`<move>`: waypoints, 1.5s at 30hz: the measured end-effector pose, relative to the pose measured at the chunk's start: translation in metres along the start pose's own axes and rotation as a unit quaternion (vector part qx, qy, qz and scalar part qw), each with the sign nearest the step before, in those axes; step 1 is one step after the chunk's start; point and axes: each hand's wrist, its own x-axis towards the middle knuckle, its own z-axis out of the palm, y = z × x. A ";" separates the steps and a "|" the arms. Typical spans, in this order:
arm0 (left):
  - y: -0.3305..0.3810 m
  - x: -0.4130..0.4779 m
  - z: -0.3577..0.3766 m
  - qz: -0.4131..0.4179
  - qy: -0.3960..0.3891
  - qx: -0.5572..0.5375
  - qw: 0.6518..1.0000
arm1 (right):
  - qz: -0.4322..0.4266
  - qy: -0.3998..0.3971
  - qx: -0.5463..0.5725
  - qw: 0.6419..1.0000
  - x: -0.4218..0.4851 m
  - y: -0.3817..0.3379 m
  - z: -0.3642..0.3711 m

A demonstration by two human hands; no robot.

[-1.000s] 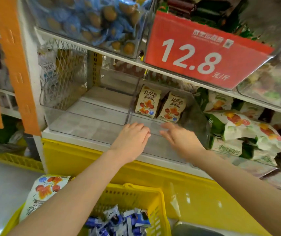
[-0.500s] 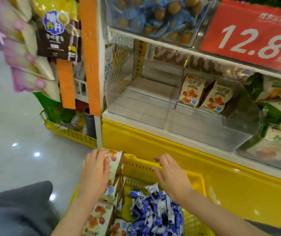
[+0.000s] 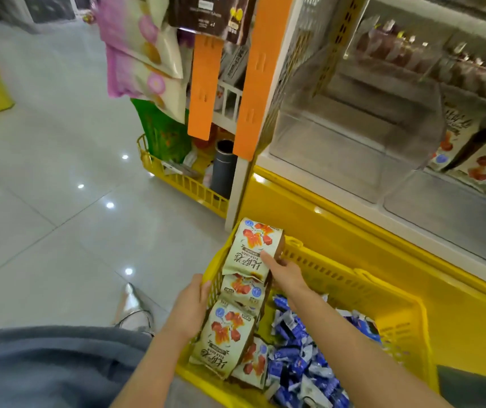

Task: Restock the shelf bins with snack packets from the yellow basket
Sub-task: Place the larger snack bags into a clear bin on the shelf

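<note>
The yellow basket (image 3: 353, 287) stands on the floor in front of the shelf. Several cream snack packets (image 3: 227, 340) with red fruit print stand in a row along its left wall, and blue-wrapped sweets (image 3: 297, 360) fill its middle. My right hand (image 3: 284, 270) grips the farthest cream packet (image 3: 250, 248), thumb on its front, and the packet sticks up above the rim. My left hand (image 3: 190, 307) rests against the outside of the basket's left wall, fingers near the rim. Above, a clear shelf bin (image 3: 333, 160) holds nothing; the adjoining bin holds two cream packets (image 3: 483, 166).
The shelf's yellow base (image 3: 338, 228) runs just behind the basket. A second yellow basket (image 3: 182, 181) with goods and a grey cylinder (image 3: 222, 169) sits at the shelf's end. Pink packets (image 3: 138, 48) hang by orange strips (image 3: 249, 83). My grey trouser leg (image 3: 44, 366) and shoe (image 3: 132, 310) are at left.
My hands came down from the clear bin to the basket. My right hand has taken hold of the farthest cream packet. My left hand slid off the packets to the basket's side.
</note>
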 end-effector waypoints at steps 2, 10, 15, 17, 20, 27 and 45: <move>0.002 -0.001 0.000 0.003 0.005 -0.005 1.000 | 0.006 0.013 0.011 1.000 -0.001 -0.002 0.001; 0.004 0.002 0.003 -0.003 0.002 -0.016 1.000 | -0.122 0.087 0.018 0.989 -0.014 -0.009 0.013; 0.026 -0.005 -0.009 -0.028 0.116 -0.106 0.987 | -0.202 0.012 -0.033 0.979 -0.028 -0.024 -0.003; 0.046 -0.010 -0.024 0.008 0.174 -0.175 0.969 | -0.255 -0.086 -0.121 0.955 -0.038 -0.035 -0.023; 0.074 -0.019 -0.046 0.090 0.056 -0.272 0.956 | -0.280 -0.226 -0.310 0.880 -0.057 -0.051 -0.050; 0.092 -0.035 -0.042 0.086 -0.286 -0.081 0.951 | -0.278 -0.290 -0.361 0.842 -0.088 -0.064 -0.068; 0.044 -0.023 -0.069 -0.035 0.087 -0.341 0.936 | -0.094 -0.065 -0.184 0.976 -0.003 0.011 -0.009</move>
